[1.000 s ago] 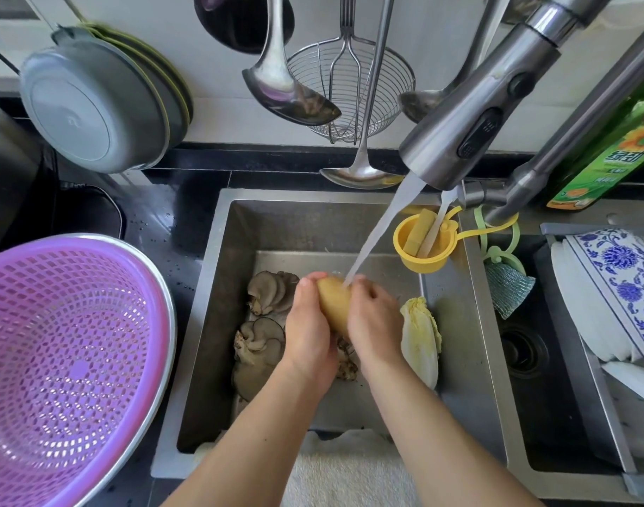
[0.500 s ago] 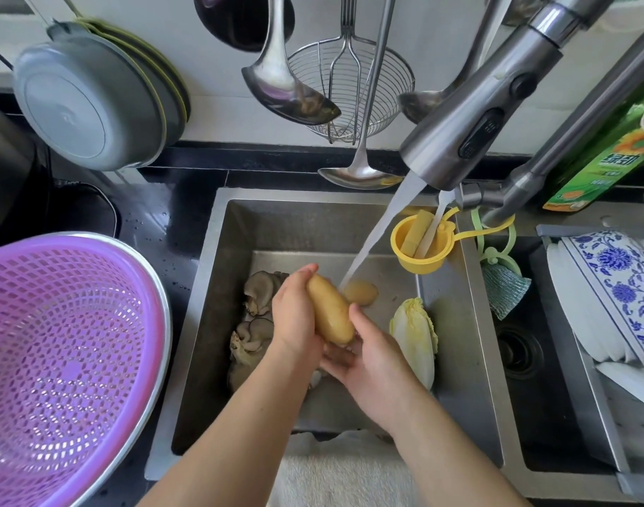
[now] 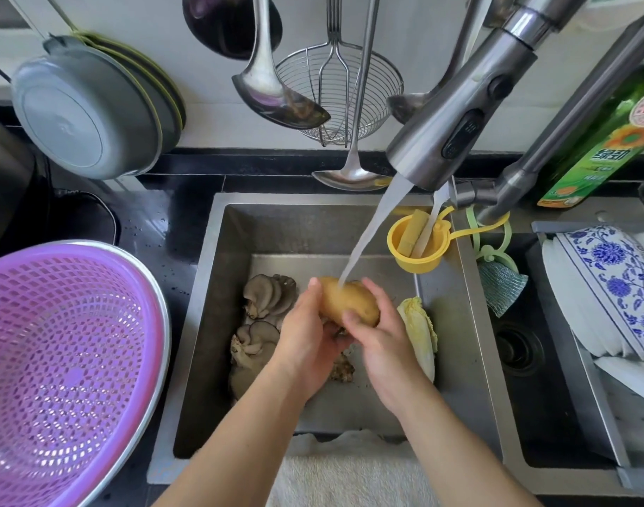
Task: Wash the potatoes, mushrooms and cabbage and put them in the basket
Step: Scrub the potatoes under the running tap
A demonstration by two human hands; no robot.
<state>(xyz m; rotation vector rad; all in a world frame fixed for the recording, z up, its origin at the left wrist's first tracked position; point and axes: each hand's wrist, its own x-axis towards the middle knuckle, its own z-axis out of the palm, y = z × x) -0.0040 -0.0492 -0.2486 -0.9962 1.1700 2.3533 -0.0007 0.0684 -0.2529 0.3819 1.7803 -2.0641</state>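
A yellow potato (image 3: 344, 300) is held over the steel sink (image 3: 218, 287), right under the stream from the faucet (image 3: 459, 115). My left hand (image 3: 305, 334) cups it from the left and below. My right hand (image 3: 379, 331) grips it from the right, thumb across its front. Grey oyster mushrooms (image 3: 263, 305) lie on the sink floor to the left of my hands. A pale cabbage piece (image 3: 419, 331) lies to the right. The purple perforated basket (image 3: 68, 360) sits on the counter at the left with nothing in it.
Ladles and a wire skimmer (image 3: 335, 93) hang on the wall above the sink. A yellow cup (image 3: 417, 247) hangs at the sink's right edge. Blue-patterned dishes (image 3: 605, 287) fill the rack on the right. A grey basin (image 3: 82, 111) leans at the back left. A towel (image 3: 346, 473) lies on the front rim.
Half a second ago the potato stood upright in my left hand with the right hand open below; now both hands hold it, turned sideways under the stream. The second potato behind is hidden now.
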